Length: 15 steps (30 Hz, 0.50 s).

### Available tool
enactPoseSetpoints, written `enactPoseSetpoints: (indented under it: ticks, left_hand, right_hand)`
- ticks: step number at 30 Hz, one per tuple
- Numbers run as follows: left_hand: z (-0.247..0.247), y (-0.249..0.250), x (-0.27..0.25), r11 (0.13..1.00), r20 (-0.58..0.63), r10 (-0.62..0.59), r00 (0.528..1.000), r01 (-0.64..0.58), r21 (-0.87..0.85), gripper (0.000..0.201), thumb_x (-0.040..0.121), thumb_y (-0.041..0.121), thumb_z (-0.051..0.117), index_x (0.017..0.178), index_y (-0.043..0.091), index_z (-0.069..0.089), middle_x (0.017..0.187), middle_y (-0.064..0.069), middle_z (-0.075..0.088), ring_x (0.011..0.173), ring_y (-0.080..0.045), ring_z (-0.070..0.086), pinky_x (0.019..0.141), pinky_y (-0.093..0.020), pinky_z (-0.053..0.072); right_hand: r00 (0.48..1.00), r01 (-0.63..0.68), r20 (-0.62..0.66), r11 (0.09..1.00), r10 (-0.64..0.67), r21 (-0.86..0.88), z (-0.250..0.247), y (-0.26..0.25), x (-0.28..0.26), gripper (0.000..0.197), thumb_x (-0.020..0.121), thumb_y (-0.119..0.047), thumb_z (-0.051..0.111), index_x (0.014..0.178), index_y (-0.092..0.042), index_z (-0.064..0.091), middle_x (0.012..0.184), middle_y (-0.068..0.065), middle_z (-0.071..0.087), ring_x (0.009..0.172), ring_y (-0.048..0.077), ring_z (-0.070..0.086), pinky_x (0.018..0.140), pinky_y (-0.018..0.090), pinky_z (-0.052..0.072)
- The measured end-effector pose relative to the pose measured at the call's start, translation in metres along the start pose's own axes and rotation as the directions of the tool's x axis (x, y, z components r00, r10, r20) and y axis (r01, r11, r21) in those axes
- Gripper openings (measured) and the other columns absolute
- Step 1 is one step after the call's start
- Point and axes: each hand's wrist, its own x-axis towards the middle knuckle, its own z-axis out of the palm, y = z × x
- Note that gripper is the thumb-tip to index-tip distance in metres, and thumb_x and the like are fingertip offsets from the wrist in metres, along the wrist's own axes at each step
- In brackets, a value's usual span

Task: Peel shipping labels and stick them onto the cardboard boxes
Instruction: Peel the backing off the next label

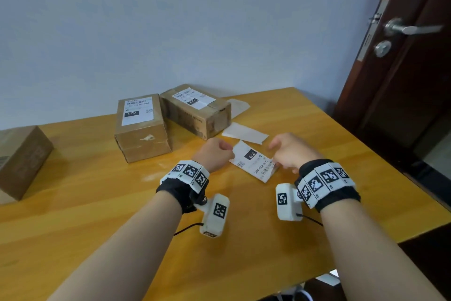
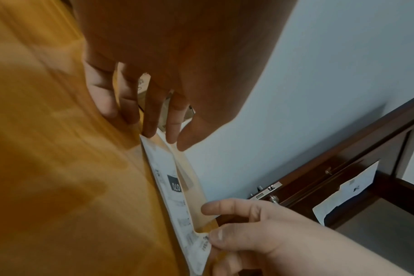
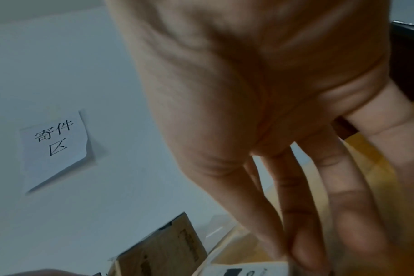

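A white shipping label (image 1: 252, 160) marked 070 hangs just above the wooden table (image 1: 97, 203), held between both hands. My left hand (image 1: 225, 153) pinches its left end between thumb and forefinger (image 2: 174, 130). My right hand (image 1: 275, 159) pinches the right end; in the left wrist view its thumb (image 2: 215, 238) lies on the label (image 2: 170, 186), where a yellowish backing layer stands a little apart from the white sheet. Two cardboard boxes (image 1: 141, 127) (image 1: 195, 110) behind the hands each carry a label on top. A third box (image 1: 22, 161) at the far left shows no label.
Two used backing sheets (image 1: 244, 133) (image 1: 238, 105) lie on the table behind the hands. A dark wooden door with a metal handle (image 1: 405, 28) stands right of the table's edge. A paper note (image 3: 54, 147) is stuck on the wall.
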Motion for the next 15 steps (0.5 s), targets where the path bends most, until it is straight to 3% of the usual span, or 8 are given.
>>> enactPoseSetpoints:
  ticks: [2, 3, 6, 8, 10, 15]
  left_hand:
    - [-0.005, -0.003, -0.001, 0.999, 0.009, -0.009, 1.0, 0.009, -0.03, 0.028, 0.099, 0.023, 0.066, 0.125, 0.016, 0.07, 0.113, -0.006, 0.07, 0.104, -0.029, 0.069, 0.08, -0.03, 0.051]
    - [-0.008, -0.004, -0.002, 0.999, 0.0, -0.006, 1.0, 0.006, -0.037, 0.028, 0.098, 0.024, 0.066, 0.125, 0.017, 0.069, 0.113, -0.005, 0.07, 0.099, -0.026, 0.068, 0.077, -0.029, 0.051]
    - [-0.022, -0.007, -0.008, 0.998, -0.066, 0.04, 0.997, -0.044, -0.05, 0.02, 0.099, 0.023, 0.066, 0.118, 0.02, 0.071, 0.11, 0.001, 0.068, 0.086, -0.012, 0.062, 0.071, -0.027, 0.051]
    - [-0.034, -0.007, -0.014, 0.99, -0.119, 0.08, 0.99, -0.093, -0.11, 0.011, 0.1, 0.022, 0.066, 0.108, 0.025, 0.072, 0.101, 0.004, 0.067, 0.084, -0.011, 0.061, 0.076, -0.029, 0.053]
    - [-0.049, -0.006, -0.022, 0.974, -0.18, 0.112, 0.977, -0.144, -0.174, 0.007, 0.099, 0.024, 0.066, 0.1, 0.029, 0.071, 0.094, 0.007, 0.067, 0.088, -0.014, 0.065, 0.079, -0.033, 0.056]
    - [-0.09, -0.012, -0.042, 0.953, -0.328, 0.216, 0.92, -0.272, -0.135, 0.014, 0.096, 0.029, 0.072, 0.11, 0.03, 0.074, 0.086, 0.007, 0.063, 0.07, -0.001, 0.056, 0.061, -0.015, 0.044]
  right_hand:
    - [0.999, 0.026, -0.026, 0.999, -0.025, 0.042, -0.002, -0.003, -0.001, 0.046, 0.098, -0.001, 0.051, 0.135, -0.025, 0.063, 0.133, 0.001, 0.065, 0.1, 0.019, 0.058, 0.091, 0.038, 0.052]
    - [0.998, 0.042, -0.042, 0.997, -0.039, 0.064, -0.003, -0.006, -0.002, 0.044, 0.097, -0.003, 0.052, 0.133, -0.027, 0.063, 0.13, 0.0, 0.065, 0.1, 0.018, 0.06, 0.09, 0.038, 0.054]
    - [0.987, 0.14, -0.095, 0.98, -0.128, 0.139, -0.007, -0.02, -0.001, 0.04, 0.093, -0.007, 0.056, 0.125, -0.03, 0.062, 0.115, -0.001, 0.069, 0.085, 0.017, 0.067, 0.07, 0.035, 0.056]
    - [0.969, 0.233, -0.123, 0.955, -0.213, 0.183, -0.011, -0.036, -0.003, 0.038, 0.092, -0.007, 0.058, 0.122, -0.03, 0.061, 0.1, -0.002, 0.07, 0.075, 0.017, 0.068, 0.064, 0.035, 0.057]
    - [0.943, 0.326, -0.136, 0.921, -0.303, 0.214, -0.013, -0.054, -0.008, 0.039, 0.092, -0.007, 0.061, 0.123, -0.031, 0.06, 0.094, -0.002, 0.071, 0.078, 0.016, 0.069, 0.068, 0.036, 0.058]
    - [0.857, 0.513, -0.171, 0.841, -0.487, 0.172, -0.008, -0.098, -0.018, 0.041, 0.091, -0.008, 0.062, 0.122, -0.034, 0.06, 0.085, -0.007, 0.072, 0.081, 0.001, 0.062, 0.066, 0.025, 0.044]
